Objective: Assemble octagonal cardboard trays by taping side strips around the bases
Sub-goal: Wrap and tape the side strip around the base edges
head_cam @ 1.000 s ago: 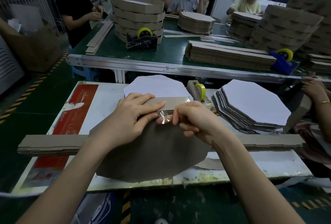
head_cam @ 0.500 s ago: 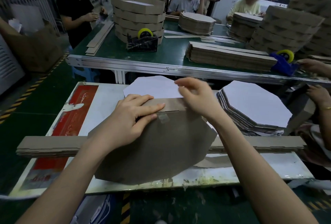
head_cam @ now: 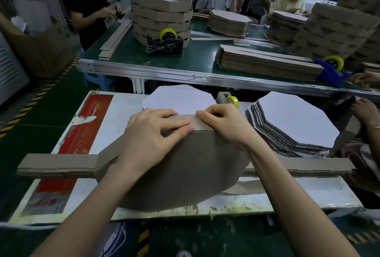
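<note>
The left hand (head_cam: pixel 152 135) lies flat with straight fingers pressing along the seam where the side strip (head_cam: pixel 200 125) meets the top edge of the brown octagonal base (head_cam: pixel 185 170). The right hand (head_cam: pixel 224 125) has bent fingers with their tips on the same strip. Its thumb is out of sight, so I cannot tell whether it pinches the strip or only pushes on it. The two hands are almost touching. The base stands tilted up toward the person, its lower edge near the front of the white work table (head_cam: pixel 115 112).

Any tape on the seam is too faint to make out under the fingers. The base hides the middle of a long bundle of strips (head_cam: pixel 57 166) lying across the table, so only its two ends show. A yellow tape roll (head_cam: pixel 232 100) peeks out just behind the right hand, with most of its holder covered. A white octagonal sheet (head_cam: pixel 178 97) lies flat behind both hands.

To the right sits a stack of bases (head_cam: pixel 292 121), white face up, and another person's hand (head_cam: pixel 366 112) is cut off by the edge. Beyond, a green bench (head_cam: pixel 197 59) carries a stack of finished trays (head_cam: pixel 160 14), a black tape dispenser (head_cam: pixel 164 46), a pile of flat strips (head_cam: pixel 267 63) and a blue dispenser (head_cam: pixel 331 69). Several people work on its far side.
</note>
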A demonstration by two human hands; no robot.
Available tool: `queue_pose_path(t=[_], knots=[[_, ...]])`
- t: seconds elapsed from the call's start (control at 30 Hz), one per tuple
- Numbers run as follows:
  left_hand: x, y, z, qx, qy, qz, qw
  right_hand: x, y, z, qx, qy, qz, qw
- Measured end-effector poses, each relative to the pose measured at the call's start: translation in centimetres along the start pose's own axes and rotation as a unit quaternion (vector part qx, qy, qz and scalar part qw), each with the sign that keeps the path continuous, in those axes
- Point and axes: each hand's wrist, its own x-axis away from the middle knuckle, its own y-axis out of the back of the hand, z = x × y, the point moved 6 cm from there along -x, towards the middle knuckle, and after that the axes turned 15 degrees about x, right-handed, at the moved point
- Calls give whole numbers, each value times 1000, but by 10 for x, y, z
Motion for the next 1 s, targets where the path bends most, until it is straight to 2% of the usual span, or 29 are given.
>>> queue_pose_path(t=[0.13,0.23,0.37,0.43,0.53,0.6,0.73,0.77,0.83,0.9,1.0], knots=[[3,-1,-6,-50,-76,-11,996,0,0,-2,2,-2,4,1000],[5,-3,-6,-90,-99,-6,991,0,-1,-2,-11,-3,7,1000],[7,-5,-5,-120,-85,1,989,2,-1,-3,-17,1,7,1000],[8,-7,-2,-155,-61,36,985,3,-1,-2,-16,0,8,1000],[7,-12,-1,-251,-15,113,961,3,0,0,-8,0,8,1000],[-2,-18,-9,-301,-19,123,945,3,-1,1,-7,4,12,1000],[-26,-57,-32,-308,-46,155,938,2,-1,1,12,23,28,999],[-29,-66,-34,-308,-45,164,936,2,-1,-2,3,22,43,999],[-34,-71,-30,-312,-37,162,936,3,-2,-15,-113,-5,109,988],[-33,-65,-27,-311,-34,158,937,7,-6,-30,-237,-47,193,951],[-25,-46,-29,-286,-63,140,946,9,-7,-41,-186,-46,259,947]])
